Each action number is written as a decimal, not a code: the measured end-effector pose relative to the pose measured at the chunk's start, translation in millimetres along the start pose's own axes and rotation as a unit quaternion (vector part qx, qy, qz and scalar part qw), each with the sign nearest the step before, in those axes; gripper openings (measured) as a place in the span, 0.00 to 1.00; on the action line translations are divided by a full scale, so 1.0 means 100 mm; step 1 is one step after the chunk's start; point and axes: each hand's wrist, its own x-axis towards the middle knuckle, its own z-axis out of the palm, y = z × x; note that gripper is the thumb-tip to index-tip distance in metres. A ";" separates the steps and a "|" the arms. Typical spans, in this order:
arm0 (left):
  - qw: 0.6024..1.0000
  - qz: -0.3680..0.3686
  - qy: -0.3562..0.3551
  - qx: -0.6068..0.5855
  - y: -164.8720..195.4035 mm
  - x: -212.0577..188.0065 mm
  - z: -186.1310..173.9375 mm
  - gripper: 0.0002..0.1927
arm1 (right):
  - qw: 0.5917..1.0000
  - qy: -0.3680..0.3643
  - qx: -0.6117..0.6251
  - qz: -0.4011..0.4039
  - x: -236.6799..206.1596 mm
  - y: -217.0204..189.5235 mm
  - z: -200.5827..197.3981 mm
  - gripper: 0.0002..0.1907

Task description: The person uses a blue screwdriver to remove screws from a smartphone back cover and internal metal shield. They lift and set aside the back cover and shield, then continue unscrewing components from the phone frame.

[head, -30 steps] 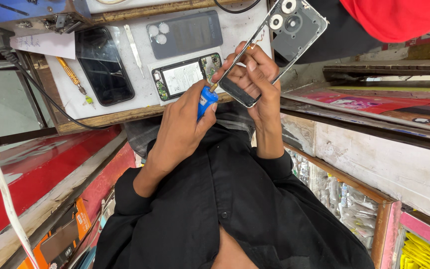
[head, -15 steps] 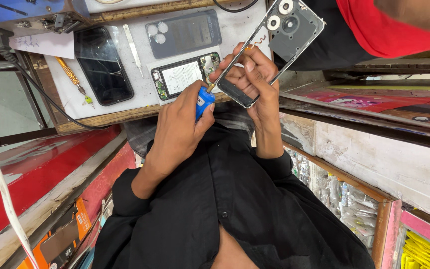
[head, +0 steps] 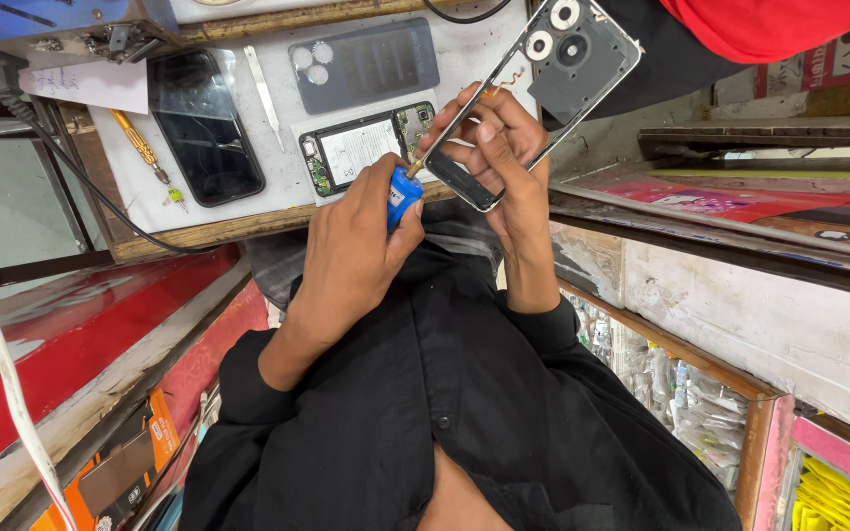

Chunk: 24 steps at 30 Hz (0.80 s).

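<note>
My left hand grips a small blue-bodied tool whose thin tip touches the lower edge of a phone frame. My right hand holds that dark phone frame, with round camera rings, tilted up over the table's edge. On the white work table just behind the hands lies an opened phone with its battery and board exposed.
A black screen panel, a grey back cover, tweezers and a yellow-handled screwdriver lie on the table. A black cable hangs at the left. Another person in red stands at top right.
Both hands stay almost in place on the frame and the tool. The person in red at the top right has shifted a little.
</note>
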 end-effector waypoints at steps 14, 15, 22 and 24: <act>1.000 0.014 -0.011 0.002 -0.03 0.02 -0.09 0.20 | 0.998 -0.010 0.057 0.000 0.00 0.00 -0.05 0.19; 1.000 0.016 -0.015 0.013 -0.03 0.03 -0.10 0.20 | 0.998 -0.014 0.057 -0.003 0.00 -0.01 -0.06 0.19; 0.995 0.048 -0.039 0.080 -0.10 0.08 -0.20 0.24 | 0.997 -0.015 0.067 0.033 -0.03 -0.11 -0.05 0.26; 0.993 0.058 -0.040 0.092 -0.12 0.09 -0.23 0.24 | 0.997 -0.008 0.069 0.039 -0.05 -0.13 -0.03 0.28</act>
